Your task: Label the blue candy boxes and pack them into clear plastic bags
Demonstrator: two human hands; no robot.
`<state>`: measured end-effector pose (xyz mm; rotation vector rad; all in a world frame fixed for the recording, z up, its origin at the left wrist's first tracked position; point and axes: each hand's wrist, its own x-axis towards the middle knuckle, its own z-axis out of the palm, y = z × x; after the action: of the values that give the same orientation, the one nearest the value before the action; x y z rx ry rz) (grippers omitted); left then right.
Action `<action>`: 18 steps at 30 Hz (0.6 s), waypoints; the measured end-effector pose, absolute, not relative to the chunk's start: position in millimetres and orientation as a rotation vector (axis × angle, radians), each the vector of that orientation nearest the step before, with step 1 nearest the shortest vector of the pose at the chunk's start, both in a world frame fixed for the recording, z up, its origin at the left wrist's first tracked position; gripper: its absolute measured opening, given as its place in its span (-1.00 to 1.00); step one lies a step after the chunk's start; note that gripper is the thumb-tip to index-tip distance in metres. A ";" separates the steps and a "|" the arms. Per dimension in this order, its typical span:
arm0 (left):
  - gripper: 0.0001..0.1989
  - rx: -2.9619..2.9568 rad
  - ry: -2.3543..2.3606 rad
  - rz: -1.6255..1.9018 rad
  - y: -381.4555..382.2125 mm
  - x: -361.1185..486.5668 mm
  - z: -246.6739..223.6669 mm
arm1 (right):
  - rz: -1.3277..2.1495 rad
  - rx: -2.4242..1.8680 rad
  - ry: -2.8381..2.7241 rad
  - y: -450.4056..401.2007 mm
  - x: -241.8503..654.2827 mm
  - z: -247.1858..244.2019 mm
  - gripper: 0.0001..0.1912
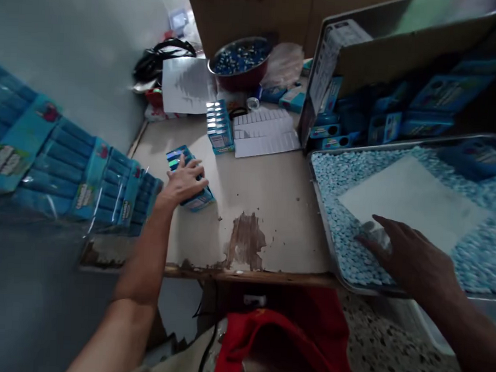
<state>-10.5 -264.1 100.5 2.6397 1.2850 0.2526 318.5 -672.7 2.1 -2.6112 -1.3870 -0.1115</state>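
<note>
My left hand (pixel 185 182) lies over a small blue printed carton (pixel 197 201) on the table, fingers curled round its top and sides. Over the metal tray (pixel 325 218) at the right, my right hand (pixel 413 256) is closed round a small clear, whitish cup-like thing (pixel 373 231); its exact kind is hard to make out. Small pale-blue pieces (pixel 342 179) fill the tray, and a white sheet (pixel 414 199) lies on top of them, just beyond the right fingers. Another blue carton (pixel 219 131) stands a little behind my left hand.
Wrapped blue packs (pixel 88 173) are stacked at the left. Behind the tray, a cardboard box (pixel 372 54) holds blue cartons. A red bowl (pixel 239 78) of small blue pieces, papers (pixel 267 133) and a black bag (pixel 165 51) sit at the back. The wooden table edge (pixel 244 274) is chipped.
</note>
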 end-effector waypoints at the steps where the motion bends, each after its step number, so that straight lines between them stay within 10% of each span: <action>1: -0.92 2.663 1.264 0.100 -280.4 -16.0 95.9 | -0.106 -2.591 -1.427 -675.5 315.7 1.6 -0.31; 6: -0.78 2.750 0.996 -0.101 -374.5 -35.3 96.1 | 0.003 -2.591 -1.572 -679.9 308.1 0.0 -0.74; 14: -0.36 2.091 1.156 1.009 -367.8 -76.8 80.4 | 0.229 -2.689 -1.137 -676.0 349.4 13.4 -0.72; 18: -0.34 1.525 1.165 0.910 -331.8 -67.0 55.5 | 0.213 -2.514 -0.909 -687.9 376.7 35.2 -0.76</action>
<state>-67.0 -331.8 55.5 1.5246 1.1646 0.9102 376.7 -687.9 35.2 -2.5143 -0.9086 0.2135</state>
